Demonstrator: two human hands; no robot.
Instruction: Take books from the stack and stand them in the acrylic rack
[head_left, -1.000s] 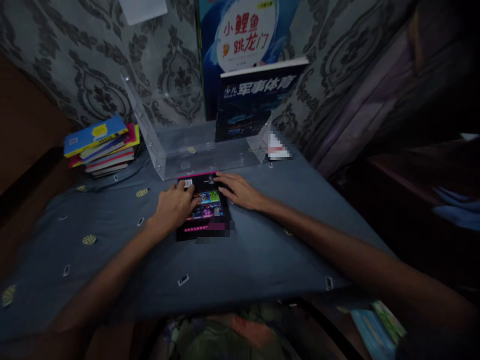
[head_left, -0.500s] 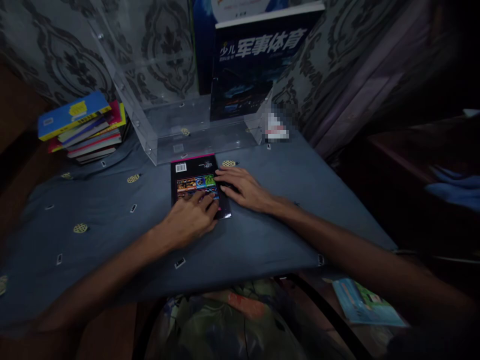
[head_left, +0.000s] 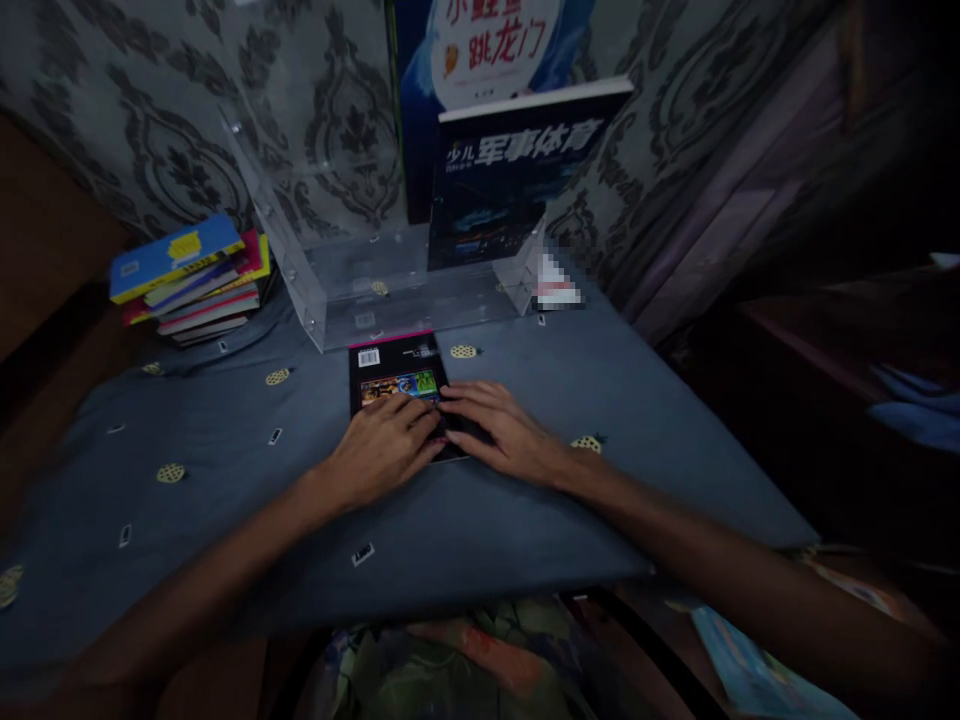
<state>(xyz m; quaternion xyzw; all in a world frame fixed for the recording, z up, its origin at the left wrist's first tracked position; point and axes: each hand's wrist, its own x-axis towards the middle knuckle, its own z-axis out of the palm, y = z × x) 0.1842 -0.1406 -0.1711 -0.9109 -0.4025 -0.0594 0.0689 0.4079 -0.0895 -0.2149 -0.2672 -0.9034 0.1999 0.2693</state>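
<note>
A dark book with a pink top edge, a barcode and small colour pictures lies flat on the cloth-covered table. My left hand rests palm down across its lower part, fingers stretched out and hiding much of the cover. On the book's right side lies my right hand, fingers extended, their tips close to those of my left hand. Behind the book stands a clear acrylic rack. It holds an upright dark blue book with white Chinese lettering and a taller blue book behind that.
A leaning stack of several books, a blue and yellow one on top, sits at the left back. The blue-grey tablecloth carries pineapple prints. Patterned wallpaper backs the table. A pixelated white item lies right of the rack.
The view has tilted up, so the rack and books appear lower. My right hand has slid down the book's right side, closer to my left hand, which still rests on the cover.
</note>
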